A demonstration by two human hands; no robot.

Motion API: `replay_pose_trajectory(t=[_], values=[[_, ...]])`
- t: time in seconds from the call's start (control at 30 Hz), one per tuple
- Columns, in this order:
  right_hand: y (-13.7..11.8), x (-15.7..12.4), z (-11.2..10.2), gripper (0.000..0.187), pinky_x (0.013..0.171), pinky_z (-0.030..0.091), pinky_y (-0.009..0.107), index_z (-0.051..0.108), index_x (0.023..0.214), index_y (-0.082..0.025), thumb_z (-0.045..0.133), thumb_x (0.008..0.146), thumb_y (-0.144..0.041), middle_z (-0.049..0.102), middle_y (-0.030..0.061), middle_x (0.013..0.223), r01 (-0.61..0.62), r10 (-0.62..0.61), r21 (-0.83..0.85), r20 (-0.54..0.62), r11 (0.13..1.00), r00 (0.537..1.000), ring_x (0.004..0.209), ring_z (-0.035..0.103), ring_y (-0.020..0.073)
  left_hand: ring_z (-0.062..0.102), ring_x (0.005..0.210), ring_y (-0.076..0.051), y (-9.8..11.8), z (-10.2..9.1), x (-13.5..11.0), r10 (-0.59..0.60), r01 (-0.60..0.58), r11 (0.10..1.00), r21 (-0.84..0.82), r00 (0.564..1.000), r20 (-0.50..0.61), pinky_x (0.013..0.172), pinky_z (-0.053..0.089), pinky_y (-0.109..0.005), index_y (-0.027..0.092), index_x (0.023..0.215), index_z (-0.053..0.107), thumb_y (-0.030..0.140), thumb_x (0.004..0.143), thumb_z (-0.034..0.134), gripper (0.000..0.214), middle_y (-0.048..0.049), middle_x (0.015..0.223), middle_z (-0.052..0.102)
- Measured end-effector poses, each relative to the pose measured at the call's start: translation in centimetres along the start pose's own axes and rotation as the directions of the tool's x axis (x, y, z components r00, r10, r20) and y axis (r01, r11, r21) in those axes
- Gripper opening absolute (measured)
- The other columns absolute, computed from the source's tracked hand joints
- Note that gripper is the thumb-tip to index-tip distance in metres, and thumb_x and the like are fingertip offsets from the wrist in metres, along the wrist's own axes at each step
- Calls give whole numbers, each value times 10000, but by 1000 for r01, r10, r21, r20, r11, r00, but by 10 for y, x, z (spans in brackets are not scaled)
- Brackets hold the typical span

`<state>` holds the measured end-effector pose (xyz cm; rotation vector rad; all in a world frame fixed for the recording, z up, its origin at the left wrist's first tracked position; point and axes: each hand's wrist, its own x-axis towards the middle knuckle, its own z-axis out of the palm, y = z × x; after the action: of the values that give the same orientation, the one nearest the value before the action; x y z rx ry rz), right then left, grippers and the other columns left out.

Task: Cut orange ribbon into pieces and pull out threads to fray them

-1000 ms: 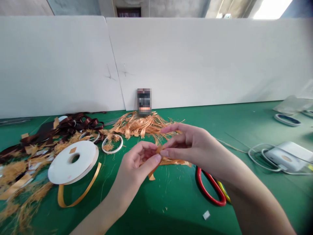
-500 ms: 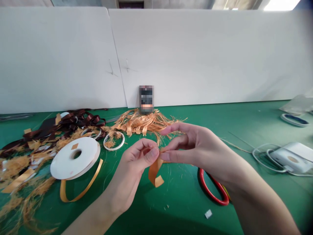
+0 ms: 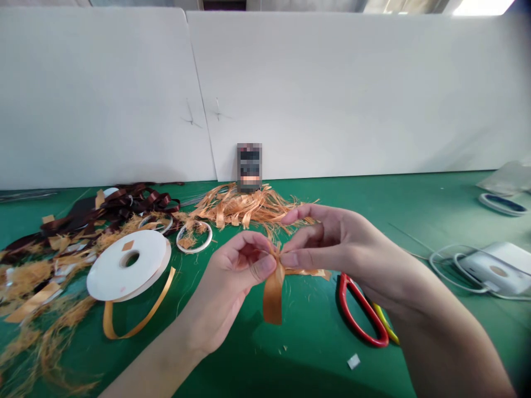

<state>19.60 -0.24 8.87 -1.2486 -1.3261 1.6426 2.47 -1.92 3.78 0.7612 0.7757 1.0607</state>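
My left hand (image 3: 234, 282) and my right hand (image 3: 332, 246) meet above the green table (image 3: 315, 342). Both pinch the top end of a short piece of orange ribbon (image 3: 274, 293) between thumb and fingers. The strip hangs straight down below the pinch. Frayed orange threads stick out sideways under my right thumb. A white spool of orange ribbon (image 3: 128, 265) lies flat to the left, its loose end curling toward me.
Red-handled scissors (image 3: 360, 315) lie under my right wrist. Frayed orange scraps (image 3: 244, 207) are heaped by a small box at the white wall. Dark brown ribbon (image 3: 124, 202) and more scraps cover the left. A white device with cable (image 3: 493, 268) sits right.
The ribbon piece was curled up under my fingers; now it hangs down straight and longer. Both hands have stayed pinched together in about the same spot.
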Motion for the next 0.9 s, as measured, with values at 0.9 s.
replay_pose_trajectory(t=[0.9], values=[[6, 2, 3, 408, 753, 577, 301, 548, 1119, -218, 704, 743, -196, 686, 47, 1024, 173, -164, -100, 94, 980, 982, 885, 662, 161, 532, 773, -81, -6, -6, 7, -76, 80, 990, -117, 997, 34, 745, 468, -194, 176, 834, 620, 163, 703, 775, 204, 17, 817, 551]])
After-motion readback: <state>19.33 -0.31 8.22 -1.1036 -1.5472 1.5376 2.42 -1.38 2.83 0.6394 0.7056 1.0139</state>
